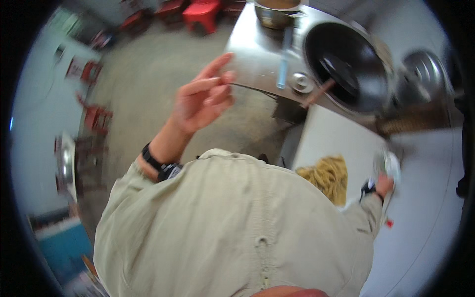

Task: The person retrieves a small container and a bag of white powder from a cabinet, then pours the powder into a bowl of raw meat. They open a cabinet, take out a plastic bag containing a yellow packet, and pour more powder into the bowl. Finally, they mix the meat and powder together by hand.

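My left hand (pixel 204 97) is raised in front of my chest over the concrete floor, fingers loosely apart and holding nothing; a black watch (pixel 161 166) sits on its wrist. It hovers just left of the steel stove top (pixel 252 54). My right hand (pixel 384 184) reaches out to the right over the white counter (pixel 331 133) and grips a blurred white thing (pixel 391 163) that I cannot identify. A heap of yellow noodles (pixel 329 175) lies on the counter just left of that hand, partly hidden by my beige shirt.
A large black wok (pixel 346 67) sits in the stove top, with a metal pot (pixel 276 14) behind it and a blue-handled utensil (pixel 283 67) beside it. A round metal vessel (pixel 425 74) stands at the far right. Red stools (pixel 202 12) stand on the floor at the back.
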`<action>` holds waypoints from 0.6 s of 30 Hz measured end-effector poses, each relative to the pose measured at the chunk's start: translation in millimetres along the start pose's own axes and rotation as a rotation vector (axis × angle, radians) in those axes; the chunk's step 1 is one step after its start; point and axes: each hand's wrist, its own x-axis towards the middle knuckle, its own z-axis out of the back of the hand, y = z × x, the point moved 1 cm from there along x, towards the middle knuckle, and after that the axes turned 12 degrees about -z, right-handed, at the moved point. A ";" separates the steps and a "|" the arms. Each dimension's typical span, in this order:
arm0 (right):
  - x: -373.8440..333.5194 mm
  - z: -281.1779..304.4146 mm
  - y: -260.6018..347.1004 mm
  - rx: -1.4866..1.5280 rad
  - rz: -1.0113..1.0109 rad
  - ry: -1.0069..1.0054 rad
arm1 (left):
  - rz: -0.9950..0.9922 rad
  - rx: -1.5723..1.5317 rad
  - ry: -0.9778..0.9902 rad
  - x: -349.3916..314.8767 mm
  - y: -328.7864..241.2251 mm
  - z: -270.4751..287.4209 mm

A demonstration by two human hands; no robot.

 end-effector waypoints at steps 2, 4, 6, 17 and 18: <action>-6.4 -4.3 -5.4 0.190 -0.059 0.051 | -0.046 -0.046 0.036 -4.0 -3.4 -1.3; -12.2 2.3 -4.4 0.354 -0.094 0.112 | -0.080 -0.060 0.048 -12.0 -12.5 -1.5; -20.6 16.8 1.0 0.171 -0.071 0.048 | -0.108 -0.088 0.053 -23.4 -21.5 -1.9; -70.9 98.0 139.8 0.399 -0.282 0.256 | -0.417 0.129 -0.128 -185.4 -131.4 24.4; -84.4 101.6 171.4 0.582 -0.306 0.225 | -0.455 0.140 -0.128 -207.9 -144.1 28.3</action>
